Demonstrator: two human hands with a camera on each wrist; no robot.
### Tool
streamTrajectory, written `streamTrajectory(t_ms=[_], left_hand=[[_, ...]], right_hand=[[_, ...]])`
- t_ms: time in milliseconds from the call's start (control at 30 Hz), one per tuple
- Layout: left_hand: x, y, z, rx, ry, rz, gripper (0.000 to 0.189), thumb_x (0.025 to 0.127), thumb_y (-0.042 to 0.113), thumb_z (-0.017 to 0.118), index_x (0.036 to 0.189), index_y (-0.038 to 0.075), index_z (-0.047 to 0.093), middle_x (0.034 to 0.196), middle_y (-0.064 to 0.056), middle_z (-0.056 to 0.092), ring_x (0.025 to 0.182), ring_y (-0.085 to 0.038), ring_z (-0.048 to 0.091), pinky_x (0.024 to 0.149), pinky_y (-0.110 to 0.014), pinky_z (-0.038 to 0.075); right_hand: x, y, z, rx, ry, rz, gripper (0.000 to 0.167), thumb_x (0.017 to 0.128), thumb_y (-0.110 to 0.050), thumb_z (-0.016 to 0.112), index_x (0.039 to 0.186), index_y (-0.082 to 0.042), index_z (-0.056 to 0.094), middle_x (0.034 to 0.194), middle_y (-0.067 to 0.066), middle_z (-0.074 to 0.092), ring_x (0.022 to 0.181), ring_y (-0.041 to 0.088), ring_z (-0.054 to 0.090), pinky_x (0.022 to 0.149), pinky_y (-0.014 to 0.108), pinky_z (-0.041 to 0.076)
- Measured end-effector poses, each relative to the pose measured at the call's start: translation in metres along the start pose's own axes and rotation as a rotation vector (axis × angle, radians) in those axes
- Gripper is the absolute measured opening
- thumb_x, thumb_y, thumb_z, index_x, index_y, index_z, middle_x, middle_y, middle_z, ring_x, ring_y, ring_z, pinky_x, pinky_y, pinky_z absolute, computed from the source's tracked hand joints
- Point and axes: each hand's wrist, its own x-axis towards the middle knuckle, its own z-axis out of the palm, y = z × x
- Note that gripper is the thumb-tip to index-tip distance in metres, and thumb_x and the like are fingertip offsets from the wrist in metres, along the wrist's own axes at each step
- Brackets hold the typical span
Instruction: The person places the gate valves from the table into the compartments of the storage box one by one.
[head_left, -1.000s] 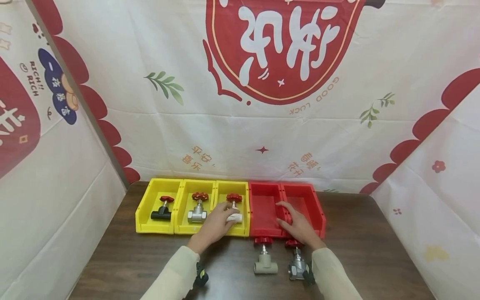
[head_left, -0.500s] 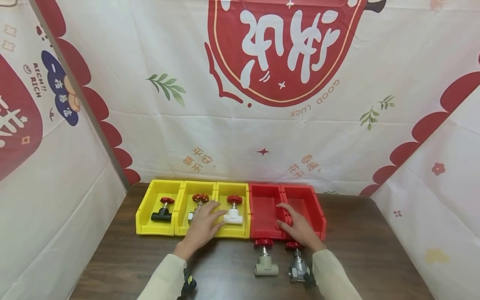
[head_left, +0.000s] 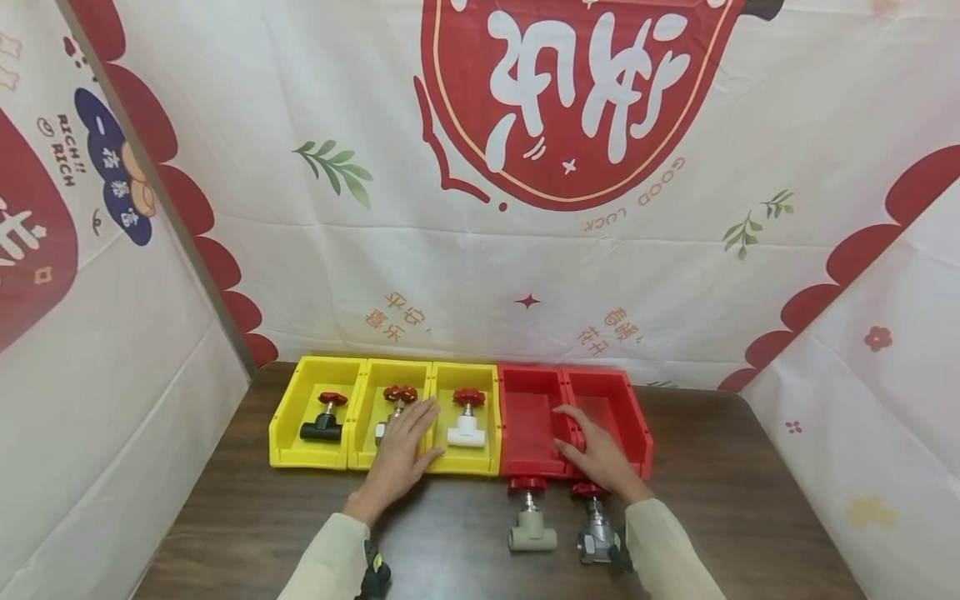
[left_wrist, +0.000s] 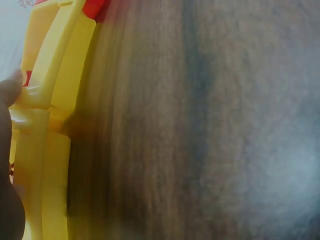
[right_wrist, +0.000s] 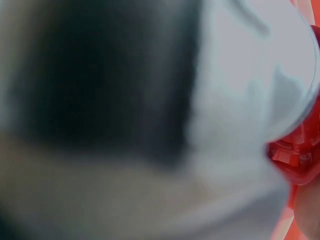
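Observation:
In the head view, my left hand (head_left: pixel 401 454) reaches over the front of the middle yellow bin (head_left: pixel 360 457), its fingers extended beside the divider. It partly hides a metal valve with a red handwheel (head_left: pixel 400 393). A white valve (head_left: pixel 467 429) lies in the yellow bin just right of it, apart from the fingers. My right hand (head_left: pixel 600 458) rests at the divider between two red bins (head_left: pixel 528 417), thumb and forefinger apart with nothing visible between them. In the left wrist view, part of the left hand (left_wrist: pixel 11 205) shows against the yellow bins (left_wrist: pixel 55 165).
A black valve (head_left: pixel 322 425) with a red handwheel lies in the leftmost yellow bin. Before the red bins, a grey-beige valve (head_left: pixel 532 529) and a metal valve (head_left: pixel 595 537) lie on the brown table (head_left: pixel 450 550). A printed cloth (head_left: pixel 465 275) hangs behind the bins.
My left hand has moved left, from the white valve to the metal valve's bin, uncovering the white valve. The right hand stays put.

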Motion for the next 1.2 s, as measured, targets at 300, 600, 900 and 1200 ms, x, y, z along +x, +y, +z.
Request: streamTrajectory(t_ms=[300,600,900,1200], left_hand=[[0.000,-0.004,-0.005,-0.101,-0.037,-0.014,0.073,0.082,0.023,0.076,0.145,0.010,0.041,0.150,-0.012,0.034,0.131,-0.036,0.037,0.103,-0.065,0.024],[0.000,-0.006,-0.006,-0.116,-0.087,-0.045,0.073,0.086,0.028,0.072,0.148,0.014,0.037,0.154,-0.006,0.028,0.135,-0.033,0.033,0.106,-0.063,0.021],[0.000,-0.009,0.000,-0.119,-0.099,-0.045,0.075,0.086,0.031,0.071,0.149,0.014,0.035,0.155,-0.007,0.027,0.137,-0.031,0.031,0.106,-0.062,0.022],[-0.001,-0.009,-0.006,-0.110,-0.103,-0.026,0.077,0.084,0.029,0.073,0.149,0.013,0.035,0.154,-0.010,0.028,0.135,-0.035,0.032,0.104,-0.065,0.023]], right_hand=[[0.000,0.001,-0.001,-0.017,-0.014,0.026,0.071,0.081,-0.036,0.076,0.139,-0.037,0.036,0.124,-0.002,0.054,0.102,0.021,0.056,0.079,0.042,0.054],[0.001,-0.006,-0.006,0.013,-0.067,0.095,0.073,0.080,-0.039,0.076,0.139,-0.040,0.034,0.127,0.003,0.052,0.106,0.026,0.053,0.078,0.044,0.054],[-0.003,-0.008,-0.012,-0.064,-0.056,0.037,0.073,0.082,-0.044,0.073,0.143,-0.035,0.034,0.137,0.004,0.047,0.116,0.029,0.049,0.085,0.052,0.050],[-0.041,-0.035,-0.009,0.032,0.200,0.036,0.063,0.089,-0.043,0.065,0.143,-0.022,0.039,0.123,0.005,0.054,0.104,0.025,0.055,0.084,0.046,0.051]])
